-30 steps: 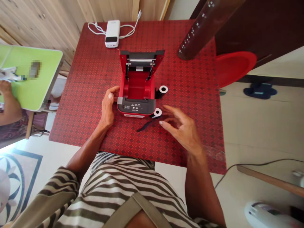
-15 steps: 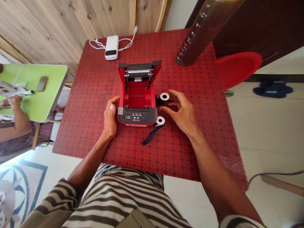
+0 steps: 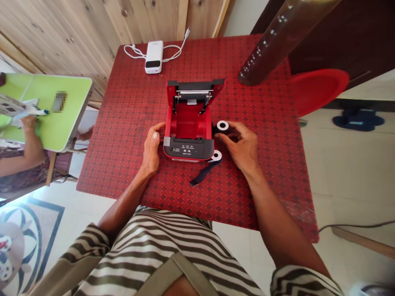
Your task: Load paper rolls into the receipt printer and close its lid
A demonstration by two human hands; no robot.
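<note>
A small red printer (image 3: 189, 127) with a dark front panel stands on the red patterned table (image 3: 129, 123), its lid tipped open toward the back. My left hand (image 3: 152, 149) rests flat against the printer's left side, thumb at its edge. My right hand (image 3: 241, 144) is wrapped round a black roll with a white core (image 3: 222, 126) that stands just right of the printer. A second black roll (image 3: 216, 156) lies at the printer's front right corner, with a loose dark strip (image 3: 203, 174) trailing toward me.
A white power bank (image 3: 154, 56) with a white cable lies at the table's far edge. A dark post (image 3: 271, 41) rises at the back right beside a red stool (image 3: 317, 88). Another person's hand rests on a green table (image 3: 46, 111) at the left.
My right hand moved from the table near the front roll up to the roll beside the printer and closed round it. The left hand stayed on the printer's side.
</note>
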